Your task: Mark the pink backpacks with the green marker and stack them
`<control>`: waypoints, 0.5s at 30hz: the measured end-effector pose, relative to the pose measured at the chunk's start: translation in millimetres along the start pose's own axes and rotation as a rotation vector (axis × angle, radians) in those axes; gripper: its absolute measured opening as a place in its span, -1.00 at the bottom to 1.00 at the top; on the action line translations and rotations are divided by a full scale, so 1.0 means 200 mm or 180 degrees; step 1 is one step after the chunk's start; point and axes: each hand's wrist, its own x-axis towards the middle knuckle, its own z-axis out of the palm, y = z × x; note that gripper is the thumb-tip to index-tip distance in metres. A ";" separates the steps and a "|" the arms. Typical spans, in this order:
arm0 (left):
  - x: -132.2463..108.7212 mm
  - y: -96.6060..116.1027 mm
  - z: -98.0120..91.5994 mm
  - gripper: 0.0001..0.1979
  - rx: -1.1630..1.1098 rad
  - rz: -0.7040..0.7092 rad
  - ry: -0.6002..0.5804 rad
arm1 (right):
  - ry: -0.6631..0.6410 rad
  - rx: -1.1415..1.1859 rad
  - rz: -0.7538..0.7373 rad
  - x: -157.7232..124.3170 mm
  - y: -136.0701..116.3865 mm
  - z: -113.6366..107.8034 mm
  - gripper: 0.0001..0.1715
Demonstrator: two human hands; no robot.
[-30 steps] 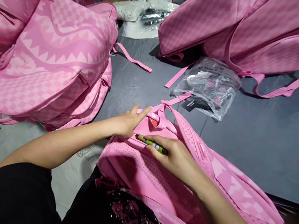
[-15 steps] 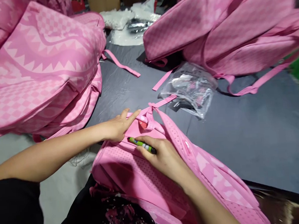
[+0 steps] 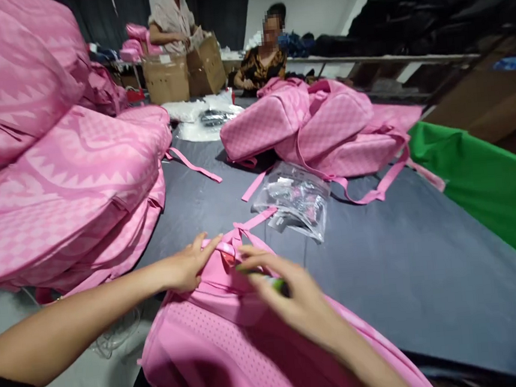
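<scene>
A pink backpack (image 3: 217,347) lies back-up in front of me on the dark table (image 3: 404,265). My left hand (image 3: 187,266) rests on its top edge by the carry handle (image 3: 233,244), fingers stretched out flat. My right hand (image 3: 284,287) is blurred with motion just right of the handle and grips a green marker pen (image 3: 277,284), of which only a bit shows between the fingers.
A tall stack of pink backpacks (image 3: 57,175) fills the left. More pink backpacks (image 3: 315,128) lie at the far side, with a clear plastic bag (image 3: 294,199) of small items before them. Green cloth (image 3: 488,191) hangs at right. Two people sit beyond by cardboard boxes (image 3: 184,73).
The camera has tilted up, so the far room and two people now show. My right hand with the pen has lifted slightly towards the handle; my left hand stays put.
</scene>
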 end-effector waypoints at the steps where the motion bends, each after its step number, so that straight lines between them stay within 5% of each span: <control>1: 0.00 0.01 0.00 0.16 -0.0025 -0.0012 -0.0015 | 0.0438 -0.0287 -0.0100 0.02 0.05 -0.09 -0.75; 3: 0.00 0.02 -0.01 0.18 -0.0042 -0.0058 -0.0024 | 0.1091 -0.1250 -0.0224 0.07 0.21 -0.23 -0.69; 6: 0.00 0.03 -0.01 0.20 -0.0073 -0.0151 -0.0017 | 0.0446 -0.2718 -0.0093 0.18 0.54 -0.32 -0.64; 9: 0.01 0.02 0.00 0.22 -0.0126 -0.0104 -0.0029 | -0.0107 -0.2954 -0.0194 0.26 0.82 -0.29 -0.50; 15: 0.03 0.00 0.01 0.23 -0.0212 -0.0059 0.0006 | -0.0157 -0.2800 -0.0339 0.34 1.13 -0.19 -0.42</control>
